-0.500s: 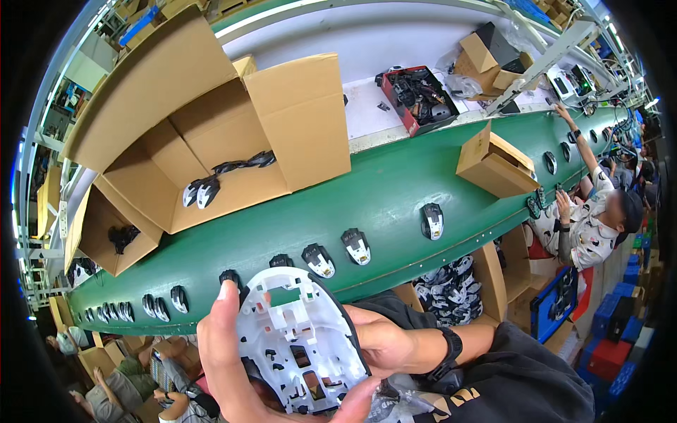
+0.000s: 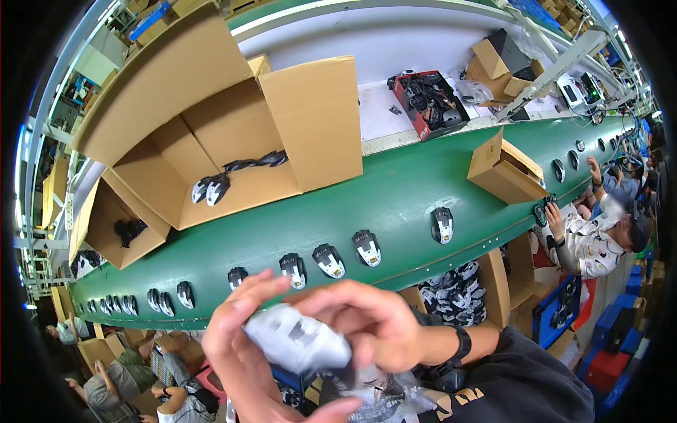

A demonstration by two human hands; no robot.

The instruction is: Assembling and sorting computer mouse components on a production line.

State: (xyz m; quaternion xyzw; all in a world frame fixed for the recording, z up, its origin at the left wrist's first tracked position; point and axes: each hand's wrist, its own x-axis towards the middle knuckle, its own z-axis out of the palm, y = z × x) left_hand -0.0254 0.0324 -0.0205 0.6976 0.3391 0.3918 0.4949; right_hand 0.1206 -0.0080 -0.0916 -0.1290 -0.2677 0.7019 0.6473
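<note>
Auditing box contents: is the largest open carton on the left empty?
No, two black-and-white mouse shells and some dark parts lie inside the carton.

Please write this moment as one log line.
left hand: holding white computer-mouse shell; right hand: holding same shell; green conveyor belt: row of mice

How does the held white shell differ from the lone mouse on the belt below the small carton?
Place: the white shell is held up, while the lone mouse lies on the green belt.
Colour: the white shell looks mainly white; the lone mouse is black and white.
Sharpness: the white shell is blurred, the lone mouse clearer.
Both show some white surface.
</note>
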